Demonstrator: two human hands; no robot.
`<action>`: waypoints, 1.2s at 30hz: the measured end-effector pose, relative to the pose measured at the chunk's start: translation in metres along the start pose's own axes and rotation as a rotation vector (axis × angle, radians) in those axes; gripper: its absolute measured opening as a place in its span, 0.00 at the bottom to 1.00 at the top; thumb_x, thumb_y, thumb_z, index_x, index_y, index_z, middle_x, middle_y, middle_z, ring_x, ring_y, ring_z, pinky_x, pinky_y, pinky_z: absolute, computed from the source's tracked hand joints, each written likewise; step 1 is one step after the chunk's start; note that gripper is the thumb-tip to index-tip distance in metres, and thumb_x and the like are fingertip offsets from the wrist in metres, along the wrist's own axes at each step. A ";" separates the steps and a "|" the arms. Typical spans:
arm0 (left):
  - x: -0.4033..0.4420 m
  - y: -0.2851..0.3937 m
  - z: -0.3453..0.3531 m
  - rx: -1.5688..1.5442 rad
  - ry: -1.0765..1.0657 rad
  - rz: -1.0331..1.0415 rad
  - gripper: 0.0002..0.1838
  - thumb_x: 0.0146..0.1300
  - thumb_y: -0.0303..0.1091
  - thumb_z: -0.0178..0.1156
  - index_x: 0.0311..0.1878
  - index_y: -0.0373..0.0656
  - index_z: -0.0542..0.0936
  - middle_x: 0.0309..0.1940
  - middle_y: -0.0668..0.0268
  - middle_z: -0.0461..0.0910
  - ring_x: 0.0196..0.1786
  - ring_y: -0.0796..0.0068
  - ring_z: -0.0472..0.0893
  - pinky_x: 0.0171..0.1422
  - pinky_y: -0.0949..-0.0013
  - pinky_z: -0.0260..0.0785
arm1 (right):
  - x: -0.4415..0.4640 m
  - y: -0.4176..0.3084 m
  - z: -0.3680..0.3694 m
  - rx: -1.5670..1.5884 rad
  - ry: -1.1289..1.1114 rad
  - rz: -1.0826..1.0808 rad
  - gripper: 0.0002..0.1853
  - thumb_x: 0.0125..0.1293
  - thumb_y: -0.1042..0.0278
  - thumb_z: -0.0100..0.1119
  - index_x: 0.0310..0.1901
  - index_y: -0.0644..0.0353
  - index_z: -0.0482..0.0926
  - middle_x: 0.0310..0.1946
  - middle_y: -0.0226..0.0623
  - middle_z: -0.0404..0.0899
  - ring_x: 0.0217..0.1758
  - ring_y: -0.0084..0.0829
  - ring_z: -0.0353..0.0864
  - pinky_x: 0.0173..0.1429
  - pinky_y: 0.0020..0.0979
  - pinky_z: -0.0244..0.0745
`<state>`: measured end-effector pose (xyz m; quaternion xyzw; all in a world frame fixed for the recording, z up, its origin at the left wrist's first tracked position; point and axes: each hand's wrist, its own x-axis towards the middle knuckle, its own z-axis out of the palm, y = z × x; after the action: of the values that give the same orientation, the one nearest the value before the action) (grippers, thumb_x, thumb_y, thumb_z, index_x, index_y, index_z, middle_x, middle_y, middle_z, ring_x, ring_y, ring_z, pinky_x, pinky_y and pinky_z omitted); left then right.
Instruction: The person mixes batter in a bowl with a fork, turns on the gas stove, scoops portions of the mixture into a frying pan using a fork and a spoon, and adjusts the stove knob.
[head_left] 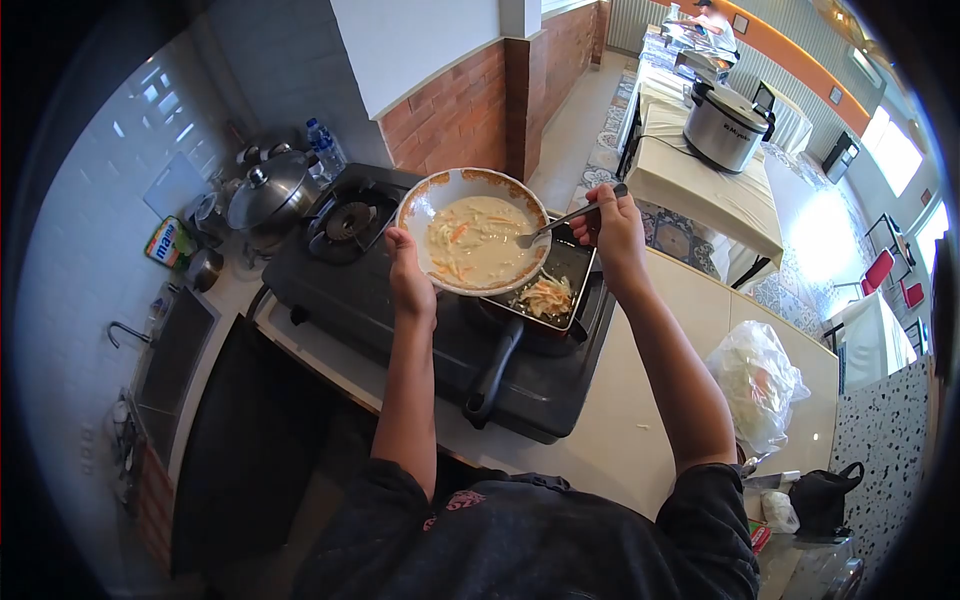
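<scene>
While our left hand (408,285) grasps the patterned bowl (470,178) at its near-left rim, our right hand (612,225) has its fingers clasped round the handle of a metal utensil (564,222), its head inside the bowl at the edge of the pale mixture (480,240). We hold the bowl above the black stove (370,310), where a rectangular pan (570,262) carries a small heap of pale and orange shreds (546,297). Right of the stove, we see a plastic bag (757,385) on the tabletop (640,370).
</scene>
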<state>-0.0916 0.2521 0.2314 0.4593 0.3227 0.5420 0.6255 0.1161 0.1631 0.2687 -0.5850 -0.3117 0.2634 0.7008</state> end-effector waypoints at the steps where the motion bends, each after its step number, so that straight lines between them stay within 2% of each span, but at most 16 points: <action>1: -0.001 0.002 0.000 0.006 -0.004 -0.019 0.38 0.64 0.62 0.32 0.62 0.35 0.59 0.55 0.54 0.68 0.55 0.66 0.73 0.47 0.71 0.71 | 0.000 -0.001 -0.001 0.023 0.006 0.024 0.14 0.69 0.58 0.39 0.37 0.62 0.67 0.20 0.38 0.75 0.19 0.23 0.72 0.24 0.21 0.68; 8: -0.007 0.011 0.002 0.001 -0.051 0.016 0.36 0.65 0.61 0.30 0.64 0.38 0.54 0.57 0.55 0.65 0.57 0.64 0.71 0.52 0.69 0.69 | 0.009 -0.011 -0.011 0.160 0.027 0.070 0.11 0.68 0.62 0.39 0.37 0.61 0.67 0.20 0.39 0.74 0.19 0.24 0.71 0.24 0.21 0.68; 11: -0.005 0.007 0.001 -0.029 -0.028 0.071 0.32 0.67 0.58 0.29 0.62 0.41 0.55 0.57 0.56 0.63 0.58 0.68 0.67 0.56 0.70 0.64 | 0.011 -0.021 -0.017 0.145 0.019 0.052 0.11 0.68 0.62 0.39 0.37 0.61 0.67 0.20 0.39 0.74 0.19 0.24 0.72 0.24 0.21 0.68; 15: 0.005 -0.005 -0.012 0.054 0.006 0.122 0.36 0.65 0.60 0.30 0.64 0.38 0.56 0.58 0.55 0.65 0.59 0.64 0.69 0.55 0.66 0.67 | 0.014 -0.036 -0.031 0.154 0.033 0.009 0.12 0.68 0.61 0.40 0.36 0.60 0.68 0.19 0.39 0.74 0.19 0.24 0.72 0.24 0.20 0.68; 17: 0.010 -0.008 -0.019 0.053 0.008 0.131 0.35 0.65 0.60 0.30 0.64 0.39 0.57 0.58 0.55 0.65 0.59 0.64 0.69 0.55 0.66 0.66 | 0.015 -0.041 -0.041 0.080 0.027 -0.047 0.13 0.68 0.60 0.38 0.37 0.62 0.67 0.20 0.39 0.74 0.19 0.24 0.71 0.25 0.22 0.68; 20: 0.006 0.001 -0.018 -0.048 0.007 0.076 0.31 0.67 0.56 0.28 0.61 0.39 0.57 0.60 0.56 0.61 0.62 0.67 0.63 0.63 0.67 0.56 | 0.012 -0.043 -0.049 0.011 0.082 -0.087 0.14 0.68 0.59 0.39 0.35 0.62 0.68 0.19 0.37 0.73 0.18 0.23 0.70 0.24 0.22 0.67; 26: -0.002 0.017 -0.008 -0.034 0.065 0.042 0.33 0.67 0.58 0.29 0.63 0.40 0.54 0.61 0.56 0.60 0.62 0.66 0.63 0.63 0.67 0.57 | -0.001 -0.033 -0.053 -0.219 0.192 -0.204 0.15 0.67 0.59 0.40 0.32 0.62 0.70 0.15 0.35 0.73 0.17 0.23 0.72 0.23 0.23 0.67; 28: 0.003 0.012 -0.013 0.002 0.090 0.062 0.35 0.66 0.59 0.30 0.63 0.38 0.57 0.58 0.56 0.64 0.59 0.65 0.68 0.57 0.67 0.63 | -0.009 -0.032 -0.047 -0.340 0.206 -0.242 0.15 0.67 0.59 0.40 0.32 0.62 0.70 0.15 0.35 0.73 0.17 0.25 0.74 0.23 0.25 0.68; 31: 0.009 0.005 -0.015 0.020 0.114 0.076 0.36 0.65 0.61 0.31 0.62 0.37 0.60 0.56 0.57 0.68 0.55 0.67 0.72 0.47 0.72 0.68 | -0.023 -0.037 -0.041 -0.574 0.082 -0.430 0.15 0.67 0.61 0.39 0.33 0.63 0.71 0.15 0.38 0.73 0.20 0.29 0.77 0.26 0.28 0.70; 32: 0.010 0.005 -0.015 0.019 0.122 0.078 0.36 0.65 0.61 0.31 0.62 0.37 0.61 0.55 0.57 0.69 0.54 0.69 0.73 0.43 0.74 0.69 | -0.027 -0.041 -0.041 -0.588 -0.010 -0.460 0.13 0.67 0.63 0.40 0.35 0.63 0.70 0.18 0.40 0.75 0.22 0.32 0.79 0.28 0.31 0.71; 35: 0.011 0.004 -0.017 0.041 0.096 0.080 0.36 0.64 0.61 0.32 0.61 0.38 0.63 0.53 0.59 0.71 0.49 0.75 0.75 0.31 0.81 0.64 | -0.037 -0.047 -0.033 -0.667 -0.111 -0.564 0.10 0.67 0.65 0.42 0.35 0.63 0.69 0.22 0.41 0.76 0.23 0.33 0.79 0.30 0.31 0.72; 36: 0.011 0.004 -0.016 0.033 0.093 0.084 0.36 0.64 0.61 0.32 0.60 0.38 0.63 0.52 0.60 0.72 0.48 0.76 0.75 0.29 0.81 0.62 | -0.039 -0.050 -0.032 -0.670 -0.155 -0.574 0.07 0.65 0.68 0.45 0.35 0.63 0.69 0.23 0.43 0.75 0.25 0.38 0.79 0.31 0.34 0.71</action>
<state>-0.1056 0.2663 0.2297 0.4570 0.3408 0.5831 0.5788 0.1144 0.1046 0.3088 -0.6481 -0.5812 -0.0144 0.4919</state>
